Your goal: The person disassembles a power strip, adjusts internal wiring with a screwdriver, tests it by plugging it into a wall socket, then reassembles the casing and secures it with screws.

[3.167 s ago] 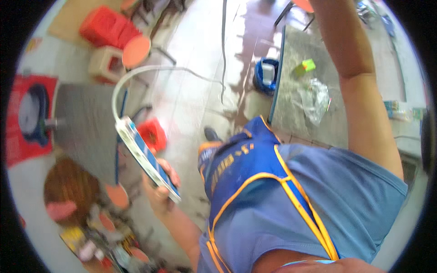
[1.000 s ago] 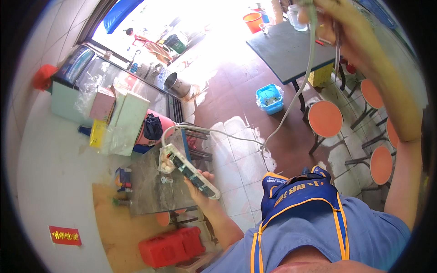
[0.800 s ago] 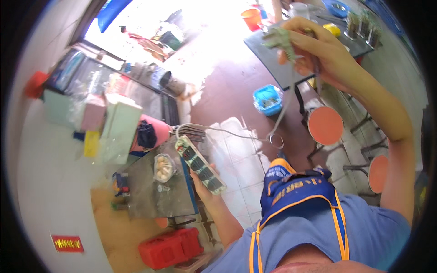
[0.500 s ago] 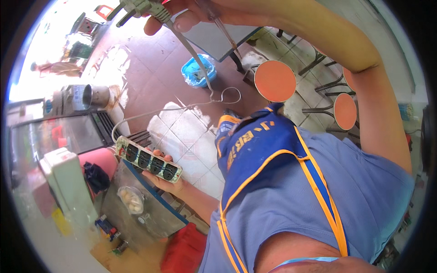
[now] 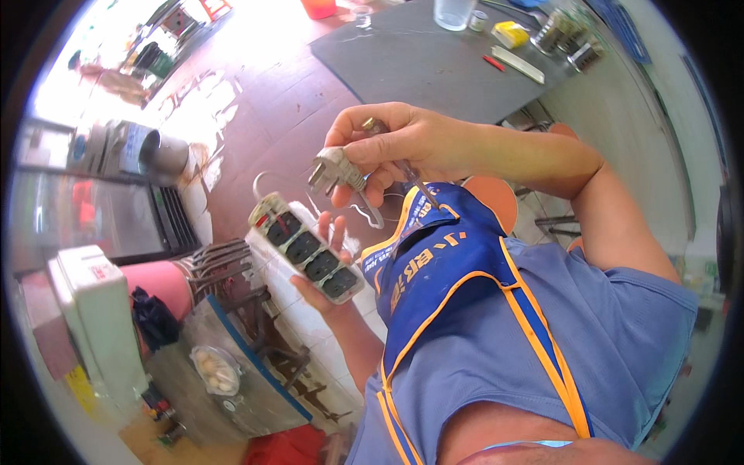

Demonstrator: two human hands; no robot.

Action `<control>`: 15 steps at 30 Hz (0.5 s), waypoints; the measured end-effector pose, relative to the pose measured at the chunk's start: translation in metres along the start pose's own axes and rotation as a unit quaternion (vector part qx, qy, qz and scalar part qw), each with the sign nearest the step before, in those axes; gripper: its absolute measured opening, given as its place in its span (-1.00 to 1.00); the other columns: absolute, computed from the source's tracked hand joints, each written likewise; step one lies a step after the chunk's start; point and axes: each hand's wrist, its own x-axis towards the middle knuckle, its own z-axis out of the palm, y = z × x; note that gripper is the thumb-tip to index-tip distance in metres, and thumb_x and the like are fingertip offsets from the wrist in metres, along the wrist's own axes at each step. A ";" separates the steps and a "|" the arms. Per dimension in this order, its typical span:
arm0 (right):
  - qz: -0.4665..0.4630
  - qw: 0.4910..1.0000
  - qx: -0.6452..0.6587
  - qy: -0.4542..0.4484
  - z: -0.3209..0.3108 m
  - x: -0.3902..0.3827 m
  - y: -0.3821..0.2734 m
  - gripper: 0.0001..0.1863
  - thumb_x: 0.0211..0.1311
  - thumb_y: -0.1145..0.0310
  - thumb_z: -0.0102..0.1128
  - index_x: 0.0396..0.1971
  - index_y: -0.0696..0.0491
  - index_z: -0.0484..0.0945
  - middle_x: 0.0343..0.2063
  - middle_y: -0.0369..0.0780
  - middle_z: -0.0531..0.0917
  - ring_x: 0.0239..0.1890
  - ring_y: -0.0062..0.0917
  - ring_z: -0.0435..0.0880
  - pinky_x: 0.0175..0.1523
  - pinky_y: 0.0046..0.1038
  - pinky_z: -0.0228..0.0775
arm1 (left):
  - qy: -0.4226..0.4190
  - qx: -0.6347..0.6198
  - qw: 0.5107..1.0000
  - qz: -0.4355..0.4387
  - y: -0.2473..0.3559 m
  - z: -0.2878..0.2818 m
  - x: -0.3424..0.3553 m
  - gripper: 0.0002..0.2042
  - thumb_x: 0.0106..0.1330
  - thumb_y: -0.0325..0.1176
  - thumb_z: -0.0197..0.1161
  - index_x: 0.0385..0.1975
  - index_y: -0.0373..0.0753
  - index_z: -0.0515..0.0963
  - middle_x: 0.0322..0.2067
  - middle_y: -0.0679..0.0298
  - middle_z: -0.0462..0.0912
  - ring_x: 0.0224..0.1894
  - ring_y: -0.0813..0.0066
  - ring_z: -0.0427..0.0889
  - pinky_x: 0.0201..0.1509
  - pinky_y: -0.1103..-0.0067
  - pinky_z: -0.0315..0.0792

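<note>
My left hand [image 5: 319, 293] grips a worn white power strip [image 5: 312, 256] with several dark sockets and a small red switch, tilted with the sockets facing up. Between thumb and fingers of my right hand [image 5: 397, 143] is the strip's off-white plug [image 5: 335, 166], its metal prongs pointing left. A screwdriver [image 5: 418, 184] is tucked in the same hand, its shaft slanting down toward my blue apron [image 5: 434, 256]. The plug hangs above the strip's far side, apart from its sockets. The pale cord [image 5: 260, 180] leaves the strip's far end; part of its run is hidden behind my hands.
A dark grey table [image 5: 411, 58] at the far side holds a clear pitcher [image 5: 453, 12], a yellow packet [image 5: 510, 33] and metal containers. Orange round stools [image 5: 496, 203] stand beyond my apron. At left, a plastic-covered table [image 5: 240, 380] carries a bag of pale round items [image 5: 215, 370].
My right hand has come down and nearer with the plug and screwdriver. My left hand has brought the power strip rightward, closer to the plug. The view has tilted, showing more of the grey table.
</note>
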 end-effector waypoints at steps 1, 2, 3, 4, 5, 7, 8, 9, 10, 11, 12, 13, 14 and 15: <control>0.012 1.000 0.025 -0.006 -0.006 0.012 0.002 -0.63 0.52 0.23 0.18 0.11 0.19 0.45 -0.04 -0.06 0.66 0.00 -0.31 0.76 -0.05 -0.42 0.67 | -0.009 -0.004 1.000 0.001 -0.008 0.005 0.013 -0.02 0.29 0.16 0.39 0.58 -0.08 -0.01 0.48 -0.28 0.07 0.49 -0.28 0.17 0.09 0.31 0.68; 0.019 0.998 0.058 0.021 -0.012 0.020 0.009 -0.74 0.58 0.33 0.04 0.08 0.16 0.45 -0.04 0.05 0.71 -0.09 -0.37 0.80 -0.14 -0.54 0.71 | -0.025 -0.010 1.000 -0.014 -0.016 0.001 0.019 -0.04 0.31 0.19 0.36 0.57 -0.13 0.02 0.48 -0.26 0.10 0.49 -0.25 0.19 0.15 0.35 0.65; 0.015 0.994 0.110 0.006 -0.024 0.030 0.012 -0.75 0.58 0.33 0.02 0.08 0.15 0.45 -0.03 0.07 0.70 -0.09 -0.36 0.80 -0.11 -0.53 0.72 | 0.018 -0.032 0.999 -0.019 -0.026 0.008 0.028 0.00 0.27 0.22 0.38 0.58 -0.06 -0.02 0.48 -0.30 0.07 0.48 -0.27 0.18 0.08 0.33 0.67; 0.010 0.987 0.163 -0.004 -0.043 0.040 0.017 -0.75 0.58 0.34 0.01 0.09 0.15 0.44 -0.03 0.08 0.70 -0.08 -0.35 0.80 -0.07 -0.52 0.73 | 0.032 -0.006 0.999 -0.023 -0.035 0.009 0.037 0.01 0.26 0.23 0.38 0.57 -0.14 0.01 0.46 -0.30 0.12 0.42 -0.22 0.30 0.05 0.36 0.69; 0.006 0.977 0.214 -0.011 -0.064 0.050 0.023 -0.76 0.59 0.34 0.00 0.09 0.15 0.44 -0.02 0.10 0.70 -0.07 -0.35 0.80 -0.03 -0.52 0.74 | 0.045 0.019 0.998 -0.027 -0.041 0.009 0.047 0.03 0.24 0.24 0.39 0.55 -0.21 0.03 0.44 -0.30 0.16 0.35 -0.17 0.42 0.03 0.40 0.71; 0.026 0.963 0.267 -0.009 -0.109 0.070 0.041 -0.77 0.59 0.36 -0.02 0.09 0.12 0.43 0.01 0.13 0.67 -0.03 -0.32 0.80 0.05 -0.49 0.74 | 0.042 0.049 0.997 -0.043 -0.053 0.008 0.069 0.10 0.19 0.30 0.40 0.50 -0.39 0.07 0.40 -0.32 0.23 0.13 0.02 0.64 0.00 0.45 0.71; 0.036 0.962 0.269 0.036 -0.124 0.076 0.050 -0.77 0.59 0.36 -0.02 0.09 0.12 0.43 0.02 0.13 0.67 -0.03 -0.32 0.79 0.05 -0.49 0.74 | 0.050 0.052 0.996 -0.057 -0.058 -0.001 0.074 0.15 0.14 0.33 0.42 0.48 -0.48 0.07 0.36 -0.37 0.28 -0.04 0.16 0.74 0.03 0.44 0.68; 0.045 0.958 0.270 0.082 -0.138 0.082 0.059 -0.77 0.59 0.35 -0.03 0.08 0.12 0.43 0.03 0.13 0.66 -0.02 -0.33 0.79 0.05 -0.50 0.74 | 0.055 0.036 0.996 -0.061 -0.066 -0.012 0.074 0.12 0.16 0.30 0.42 0.47 -0.47 0.09 0.36 -0.33 0.30 0.05 0.07 0.68 -0.01 0.42 0.70; 0.067 0.960 0.248 0.112 -0.154 0.088 0.066 -0.77 0.59 0.37 -0.03 0.08 0.15 0.42 0.03 0.12 0.66 0.01 -0.32 0.77 0.05 -0.50 0.73 | 0.059 0.020 0.996 -0.066 -0.075 -0.024 0.070 0.09 0.17 0.27 0.43 0.46 -0.46 0.12 0.36 -0.29 0.33 0.15 -0.03 0.62 -0.04 0.41 0.73; 0.094 0.959 0.227 0.142 -0.180 0.096 0.073 -0.77 0.58 0.38 -0.04 0.07 0.18 0.40 0.03 0.11 0.65 0.04 -0.31 0.75 0.06 -0.49 0.73 | 0.069 0.002 0.995 -0.070 -0.091 -0.034 0.074 0.05 0.18 0.24 0.44 0.46 -0.45 0.14 0.36 -0.25 0.35 0.24 -0.12 0.56 -0.07 0.39 0.75; 0.122 0.955 0.208 0.174 -0.202 0.100 0.087 -0.76 0.58 0.39 -0.04 0.07 0.21 0.39 0.03 0.10 0.65 0.07 -0.30 0.74 0.07 -0.49 0.72 | 0.071 -0.010 0.995 -0.075 -0.104 -0.039 0.080 0.08 0.18 0.24 0.44 0.45 -0.50 0.12 0.33 -0.30 0.36 0.20 -0.08 0.60 -0.12 0.35 0.76; 0.151 0.948 0.188 0.207 -0.223 0.102 0.101 -0.76 0.58 0.40 -0.05 0.06 0.24 0.37 0.03 0.09 0.65 0.11 -0.29 0.72 0.08 -0.49 0.72 | 0.072 -0.023 0.993 -0.086 -0.115 -0.043 0.086 0.10 0.18 0.25 0.43 0.45 -0.55 0.09 0.30 -0.34 0.37 0.15 -0.03 0.64 -0.16 0.31 0.78; 0.177 0.944 0.162 0.227 -0.246 0.105 0.112 -0.74 0.57 0.40 -0.04 0.06 0.27 0.40 0.02 0.08 0.65 0.13 -0.27 0.71 0.02 -0.51 0.74 | 0.086 -0.016 0.992 -0.087 -0.125 -0.039 0.098 0.11 0.18 0.25 0.43 0.44 -0.56 0.08 0.27 -0.36 0.38 0.14 -0.01 0.65 -0.17 0.30 0.78; 0.197 0.942 0.135 0.236 -0.245 0.111 0.129 -0.74 0.57 0.40 -0.03 0.06 0.27 0.41 0.01 0.07 0.65 0.11 -0.28 0.73 0.00 -0.53 0.74 | 0.088 -0.024 0.991 -0.096 -0.103 -0.046 0.086 0.12 0.18 0.27 0.42 0.44 -0.57 0.07 0.24 -0.37 0.40 0.13 0.00 0.65 -0.16 0.28 0.78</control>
